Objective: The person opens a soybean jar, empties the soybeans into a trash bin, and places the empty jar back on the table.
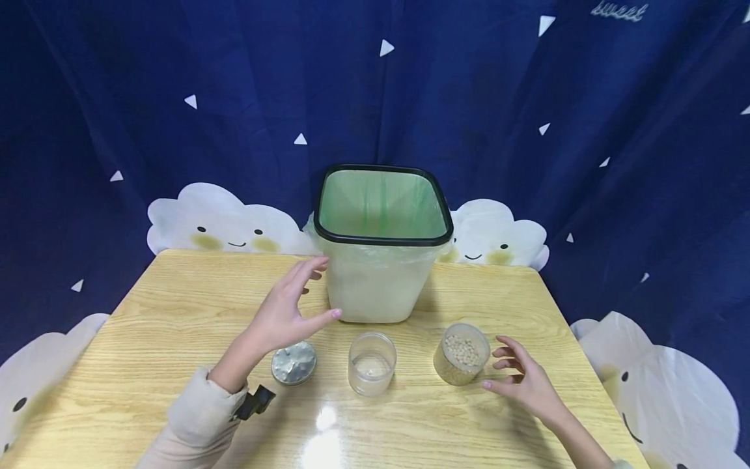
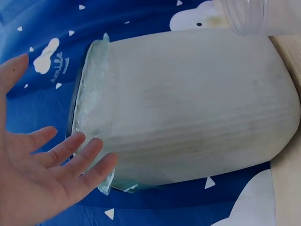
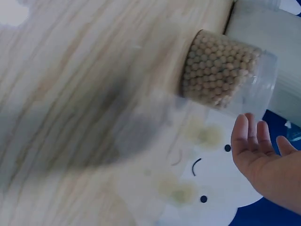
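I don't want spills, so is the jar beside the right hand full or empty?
Mostly full, not brimming: in the right wrist view, beads fill most of the jar but stop short of its rim.

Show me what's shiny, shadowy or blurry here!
Head view: white glare on the table near the bottom edge. Right wrist view: glare in the top left corner, and a dark shadow on the blurry table. Left wrist view: no bright glare on the bin.
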Action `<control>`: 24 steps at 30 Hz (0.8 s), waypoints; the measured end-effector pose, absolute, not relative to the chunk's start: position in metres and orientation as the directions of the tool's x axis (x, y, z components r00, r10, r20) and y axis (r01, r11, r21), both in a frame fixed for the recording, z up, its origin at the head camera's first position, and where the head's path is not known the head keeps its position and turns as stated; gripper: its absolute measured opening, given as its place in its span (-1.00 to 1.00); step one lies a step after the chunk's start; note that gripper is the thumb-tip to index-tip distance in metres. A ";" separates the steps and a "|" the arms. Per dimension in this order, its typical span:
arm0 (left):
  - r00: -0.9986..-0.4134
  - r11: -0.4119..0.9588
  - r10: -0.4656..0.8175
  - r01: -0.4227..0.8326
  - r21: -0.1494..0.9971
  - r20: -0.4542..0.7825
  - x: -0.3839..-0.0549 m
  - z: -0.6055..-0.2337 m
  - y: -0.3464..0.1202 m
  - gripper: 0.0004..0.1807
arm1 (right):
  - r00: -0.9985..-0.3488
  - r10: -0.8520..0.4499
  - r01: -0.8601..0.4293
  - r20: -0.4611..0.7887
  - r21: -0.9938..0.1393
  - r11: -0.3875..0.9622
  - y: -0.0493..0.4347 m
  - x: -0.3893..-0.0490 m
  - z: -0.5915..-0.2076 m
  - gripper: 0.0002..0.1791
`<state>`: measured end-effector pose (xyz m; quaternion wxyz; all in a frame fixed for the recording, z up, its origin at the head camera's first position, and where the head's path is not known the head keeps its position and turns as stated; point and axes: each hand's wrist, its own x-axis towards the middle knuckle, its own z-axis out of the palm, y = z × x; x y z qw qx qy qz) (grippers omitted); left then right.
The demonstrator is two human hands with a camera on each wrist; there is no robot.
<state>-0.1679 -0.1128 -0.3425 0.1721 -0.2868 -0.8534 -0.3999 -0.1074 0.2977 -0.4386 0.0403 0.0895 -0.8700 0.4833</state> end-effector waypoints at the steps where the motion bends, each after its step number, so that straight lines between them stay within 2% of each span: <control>1: -0.778 0.516 0.361 0.626 0.585 0.514 -0.167 -0.343 -0.113 -0.16 | -0.984 -0.111 -0.178 0.141 -0.835 0.521 0.299 -0.108 -0.440 -0.12; 8: -0.762 0.524 0.453 0.648 0.552 0.463 -0.160 -0.343 -0.108 -0.01 | -0.984 -0.180 -0.106 0.016 -0.854 0.509 0.306 -0.121 -0.458 0.02; 16: -0.701 0.455 0.546 0.708 0.540 0.459 -0.156 -0.344 -0.104 0.07 | -0.962 -0.272 -0.141 0.031 -0.907 0.397 0.304 -0.140 -0.476 0.08; 20: -0.694 0.442 0.562 0.712 0.546 0.450 -0.157 -0.346 -0.102 0.07 | -0.946 -0.321 -0.150 0.035 -0.928 0.342 0.303 -0.149 -0.485 0.09; 24: -0.693 0.443 0.567 0.713 0.544 0.445 -0.159 -0.347 -0.102 0.06 | -0.951 -0.310 -0.120 0.008 -0.932 0.343 0.300 -0.154 -0.490 0.10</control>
